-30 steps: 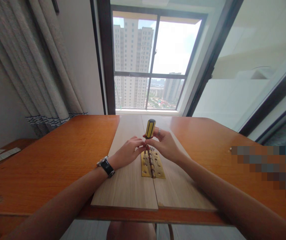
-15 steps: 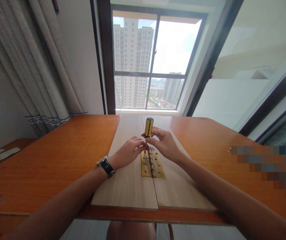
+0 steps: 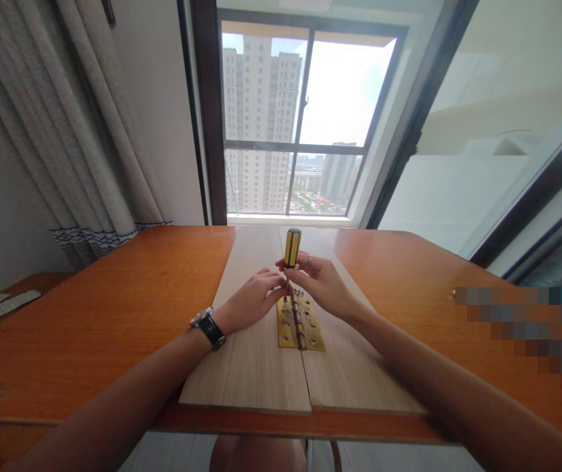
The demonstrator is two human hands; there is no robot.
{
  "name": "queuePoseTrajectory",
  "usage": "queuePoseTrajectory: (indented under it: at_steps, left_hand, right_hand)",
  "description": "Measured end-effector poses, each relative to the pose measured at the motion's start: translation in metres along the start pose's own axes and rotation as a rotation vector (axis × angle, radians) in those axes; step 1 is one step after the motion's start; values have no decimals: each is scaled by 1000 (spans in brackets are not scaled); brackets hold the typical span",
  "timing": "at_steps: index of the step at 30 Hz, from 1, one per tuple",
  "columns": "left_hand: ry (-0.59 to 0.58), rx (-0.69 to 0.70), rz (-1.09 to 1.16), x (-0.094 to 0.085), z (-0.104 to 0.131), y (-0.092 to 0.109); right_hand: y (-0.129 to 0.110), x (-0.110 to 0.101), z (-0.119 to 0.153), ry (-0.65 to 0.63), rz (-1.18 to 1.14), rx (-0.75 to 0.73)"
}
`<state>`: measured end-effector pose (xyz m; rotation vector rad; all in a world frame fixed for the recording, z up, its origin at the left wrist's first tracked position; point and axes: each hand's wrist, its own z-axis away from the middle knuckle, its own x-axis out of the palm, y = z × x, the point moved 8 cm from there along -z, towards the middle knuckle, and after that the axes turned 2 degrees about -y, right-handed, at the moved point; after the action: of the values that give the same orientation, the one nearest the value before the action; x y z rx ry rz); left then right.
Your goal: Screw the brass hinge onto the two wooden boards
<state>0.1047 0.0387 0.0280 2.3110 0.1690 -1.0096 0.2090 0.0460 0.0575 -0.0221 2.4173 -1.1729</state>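
Note:
A brass hinge (image 3: 288, 328) lies across the seam between two pale wooden boards, the left board (image 3: 246, 373) and the right board (image 3: 354, 380). Upright over the hinge's upper left corner stands a screwdriver (image 3: 292, 249) with a yellow and black handle. The fingers of my right hand (image 3: 324, 283) are closed round the lower handle. My left hand (image 3: 254, 298), with a watch on its wrist, has its fingertips pinched at the screwdriver's shaft, by a screw at the hinge's top left hole. Several small screws (image 3: 299, 292) lie at the hinge's top end.
Both boards rest on an orange-brown wooden table (image 3: 113, 314). Its front edge runs below the boards. Beyond the far edge is a window (image 3: 295, 147), with a grey curtain (image 3: 98, 144) at the left. A pale strip (image 3: 5, 308) lies at the far left.
My right hand's fingers have shifted slightly on the screwdriver, and its handle has turned or tilted a little. My left hand stays almost still.

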Motion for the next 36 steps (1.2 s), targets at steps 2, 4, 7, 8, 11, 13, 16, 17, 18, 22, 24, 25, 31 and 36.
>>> queuePoseTrajectory:
  at_steps: [2, 4, 7, 8, 11, 13, 16, 17, 18, 22, 24, 25, 31, 36]
  left_hand:
    - [2, 0, -3, 0, 0, 1]
    - [7, -5, -4, -1, 1, 2]
    - [17, -29, -14, -3, 1, 4]
    - [20, -37, -17, -4, 1, 5]
    - [24, -37, -8, -4, 1, 6]
    - [28, -26, 7, -4, 1, 5]
    - [16, -23, 9, -3, 0, 3]
    - [8, -24, 7, -2, 0, 2]
    - [2, -26, 7, -1, 0, 2]
    - [2, -35, 2, -1, 0, 0]
    - [10, -36, -4, -2, 0, 1]
    - [16, -34, -5, -3, 0, 2]
    - [27, -35, -44, -4, 1, 4]
    - [15, 1, -30, -2, -1, 2]
  right_hand:
    - [2, -1, -1, 4, -2, 0]
    - [4, -2, -2, 15, 1, -1]
    - [7, -4, -3, 51, -23, 26]
    - [8, -3, -3, 60, -33, 34]
    - [9, -2, -2, 71, -44, 44]
    - [7, -2, -1, 71, -39, 33]
    - [0, 0, 0, 22, -30, -9]
    - [-3, 0, 1, 2, -23, -29]
    - [-5, 0, 1, -11, -15, -49]
    - [-7, -2, -1, -5, 9, -82]
    - [-3, -2, -2, 0, 9, -71]
    - [-1, -2, -2, 7, 8, -63]
    - [8, -4, -2, 72, -77, 8]
    - [-2, 1, 2, 0, -26, -61]
